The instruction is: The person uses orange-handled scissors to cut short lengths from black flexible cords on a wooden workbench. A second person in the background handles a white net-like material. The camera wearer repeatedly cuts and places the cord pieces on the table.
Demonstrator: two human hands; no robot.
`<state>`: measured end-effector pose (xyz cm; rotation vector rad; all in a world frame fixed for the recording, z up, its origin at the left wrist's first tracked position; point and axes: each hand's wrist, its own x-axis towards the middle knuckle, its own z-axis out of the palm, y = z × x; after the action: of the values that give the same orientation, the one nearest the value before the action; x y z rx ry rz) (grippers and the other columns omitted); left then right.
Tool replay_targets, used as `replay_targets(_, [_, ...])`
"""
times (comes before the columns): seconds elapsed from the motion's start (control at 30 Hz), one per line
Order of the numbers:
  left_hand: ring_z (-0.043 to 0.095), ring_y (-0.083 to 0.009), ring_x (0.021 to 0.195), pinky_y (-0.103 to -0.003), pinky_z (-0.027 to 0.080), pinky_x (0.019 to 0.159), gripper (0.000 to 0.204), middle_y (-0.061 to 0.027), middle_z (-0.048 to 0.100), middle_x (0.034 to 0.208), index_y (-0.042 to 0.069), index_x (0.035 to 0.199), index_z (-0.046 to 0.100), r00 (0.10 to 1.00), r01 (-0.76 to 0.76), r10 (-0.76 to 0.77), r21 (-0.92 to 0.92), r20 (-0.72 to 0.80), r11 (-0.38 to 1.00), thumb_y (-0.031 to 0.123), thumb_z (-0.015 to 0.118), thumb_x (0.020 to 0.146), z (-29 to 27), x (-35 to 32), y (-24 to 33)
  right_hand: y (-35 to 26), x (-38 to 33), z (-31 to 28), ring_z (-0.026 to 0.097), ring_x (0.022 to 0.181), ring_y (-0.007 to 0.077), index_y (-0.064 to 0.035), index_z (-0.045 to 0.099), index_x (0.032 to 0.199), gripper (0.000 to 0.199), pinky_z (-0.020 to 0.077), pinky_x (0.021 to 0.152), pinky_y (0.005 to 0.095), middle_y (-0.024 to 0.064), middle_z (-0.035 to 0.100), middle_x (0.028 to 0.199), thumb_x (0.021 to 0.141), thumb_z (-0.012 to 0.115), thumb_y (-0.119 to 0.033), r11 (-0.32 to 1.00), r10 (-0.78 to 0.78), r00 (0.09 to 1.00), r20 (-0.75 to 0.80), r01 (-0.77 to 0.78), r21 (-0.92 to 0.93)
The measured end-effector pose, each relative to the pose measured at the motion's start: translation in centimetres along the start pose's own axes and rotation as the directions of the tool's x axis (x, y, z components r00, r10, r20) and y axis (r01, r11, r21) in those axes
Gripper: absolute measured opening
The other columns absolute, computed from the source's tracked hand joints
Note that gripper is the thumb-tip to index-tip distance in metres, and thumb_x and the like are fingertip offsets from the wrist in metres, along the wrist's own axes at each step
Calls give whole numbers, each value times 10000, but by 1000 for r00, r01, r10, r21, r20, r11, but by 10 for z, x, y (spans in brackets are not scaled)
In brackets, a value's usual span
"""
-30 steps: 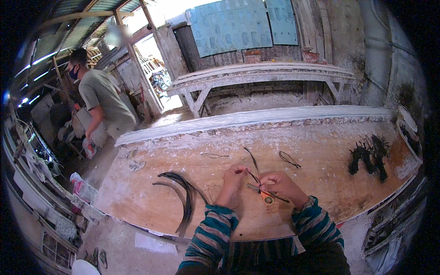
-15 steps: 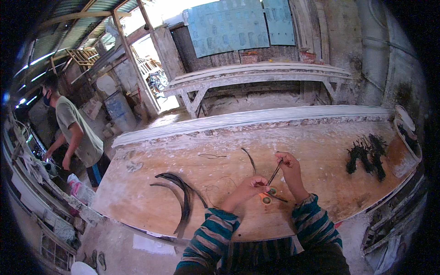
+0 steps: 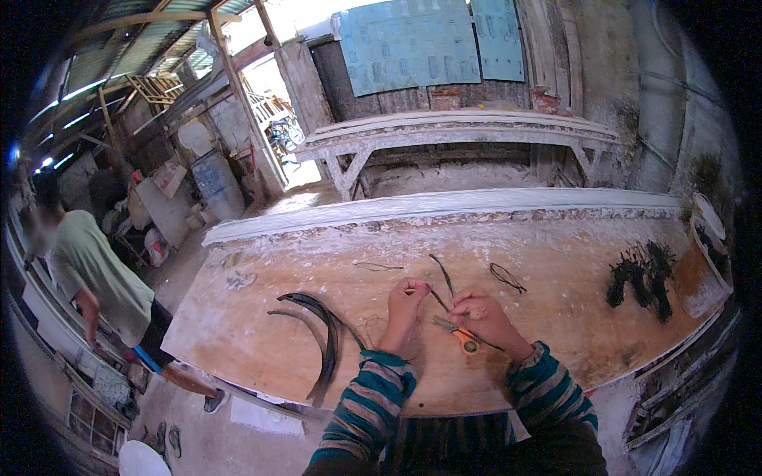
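Note:
My left hand (image 3: 406, 305) is closed in a pinch on one end of a thin black strip (image 3: 437, 298), just above the table. My right hand (image 3: 486, 316) pinches the same strip farther along, its fingers bent together. Below my right hand lie scissors with orange handles (image 3: 467, 341), partly covered by that hand. Another short black strip (image 3: 441, 268) lies just beyond my fingers. Beyond my right hand rests a thin black loop (image 3: 507, 277). Left of my left hand are several long, curved black strips (image 3: 324, 337).
Black tufted bundles (image 3: 641, 278) lie at the right, beside a tilted, stained bucket (image 3: 698, 274). A thin wire-like loop (image 3: 378, 266) lies farther back on the wooden table (image 3: 238, 333). A white-coated long bench (image 3: 476, 135) stands behind. At left is another person (image 3: 103, 278).
My left hand has moved away from me and my right hand closer, so the strip slants the other way. A black loop now shows beyond my right hand. The other person has stepped nearer.

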<state>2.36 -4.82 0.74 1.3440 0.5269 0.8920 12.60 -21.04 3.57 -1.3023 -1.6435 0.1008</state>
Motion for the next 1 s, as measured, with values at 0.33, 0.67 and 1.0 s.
replay_targets(0.33, [563, -118, 676, -230, 447, 623, 58, -54, 623, 788, 24, 823, 600, 988, 54, -46, -55, 146, 997, 22, 607, 765, -3, 3, -16, -8, 2, 1, 546, 857, 141, -15, 619, 833, 66, 436, 755, 272, 61, 578, 910, 792, 621, -66, 871, 281, 929, 242, -353, 343])
replay_targets(0.67, [526, -66, 751, -207, 414, 703, 56, 29, 585, 805, 48, 846, 603, 737, 138, -104, 3, 668, 990, 90, 613, 810, 11, -23, 8, 33, -7, -11, 519, 706, 77, -33, 561, 803, 58, 421, 657, 219, 3, 565, 783, 774, 593, 5, 896, 392, 886, -246, -308, 321])
replay_targets(1.0, [466, -40, 686, -192, 376, 622, 114, 53, 509, 722, 79, 733, 531, 794, 249, -172, -53, 583, 967, 111, 609, 809, 25, -36, 17, 49, -8, -14, 505, 728, 107, -59, 634, 910, 153, 415, 658, 229, 41, 541, 848, 761, 626, -30, 910, 328, 780, -532, -412, -42])
